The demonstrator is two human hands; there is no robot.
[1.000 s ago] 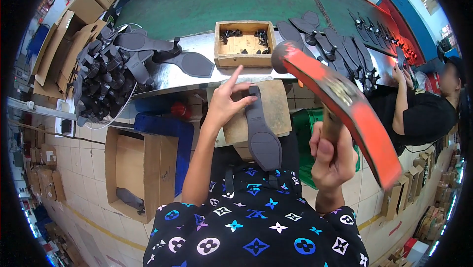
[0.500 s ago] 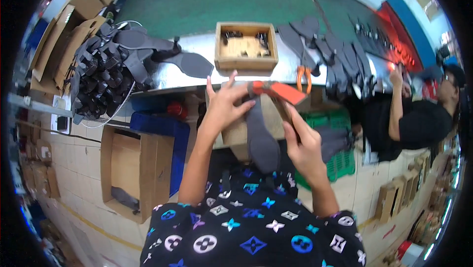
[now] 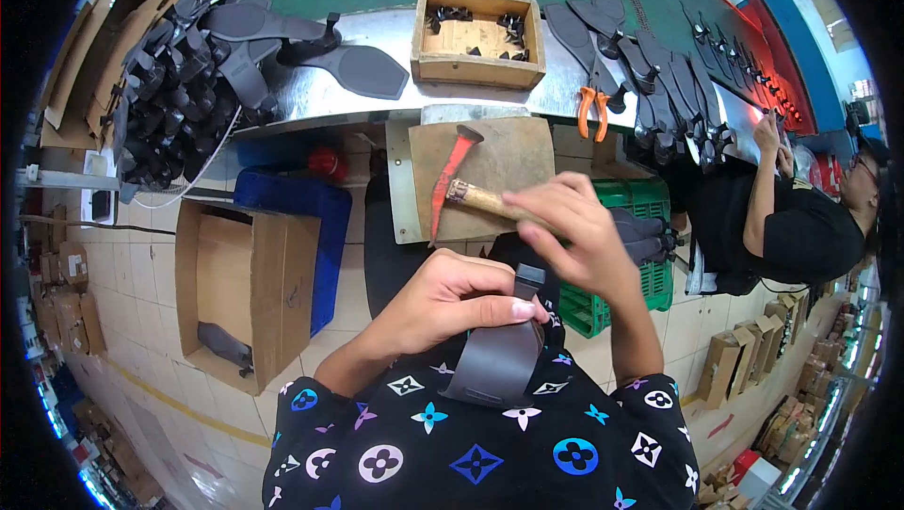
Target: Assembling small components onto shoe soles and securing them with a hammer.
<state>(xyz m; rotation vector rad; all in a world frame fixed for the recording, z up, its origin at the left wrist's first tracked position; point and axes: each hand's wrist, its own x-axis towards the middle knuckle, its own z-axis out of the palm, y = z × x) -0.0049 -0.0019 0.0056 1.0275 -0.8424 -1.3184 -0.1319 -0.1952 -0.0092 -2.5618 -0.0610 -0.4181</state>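
Close to my body, my left hand (image 3: 438,303) is closed round a dark grey shoe sole (image 3: 494,364). The sole is tilted, its heel end up by my thumb. My right hand (image 3: 584,237), slightly blurred, has its fingers and thumb about the end of the wooden handle of a hammer (image 3: 454,171). The hammer's red head rests over a worn brown work board (image 3: 523,157). Beyond the board, a wooden box (image 3: 480,69) holds small black parts.
Orange-handled pliers (image 3: 593,114) lie on the metal bench, among grey soles (image 3: 367,70). A heap of soles (image 3: 179,105) fills a wire basket at left. Below stand a cardboard box (image 3: 282,293) and a green crate (image 3: 612,194). A co-worker (image 3: 810,227) sits at right.
The sole has left the board and come toward my body in my left hand, now heel end up. The hammer has gone left and down onto the board. The view has shifted slightly.
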